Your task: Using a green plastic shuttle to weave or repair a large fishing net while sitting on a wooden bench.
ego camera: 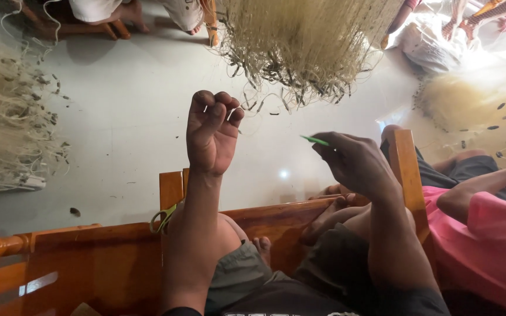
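**Thin line and green needle held in two hands over a wooden bench**

The left hand (212,131) is raised and closed into a fist, and fine pale line (233,111) is seen looped across its knuckles; whether more line is gripped inside the fist cannot be told. The right hand (355,164) is closed in a pinch on a slim green needle (314,140), whose tip points toward the left hand. The two hands are held apart, above the person's knees.

The line is judged to be very light, limp and rather slippery, likely to tangle or slip unless kept taut and wrapped around the fingers. The needle is judged light and stiff, best held near its back end, as it is now.

One needle is counted, and one strand can be made out with certainty. One pair of green-handled scissors (164,219) is hung at the rail of the wooden bench (89,257). Three heaps of pale netting are counted: one hanging bundle (306,41) ahead, one pile (7,123) on the floor to the left, and one pile (475,102) at the right, possibly larger than shown because of glare. A person in a pink top (487,234) is seated just beside the right arm.
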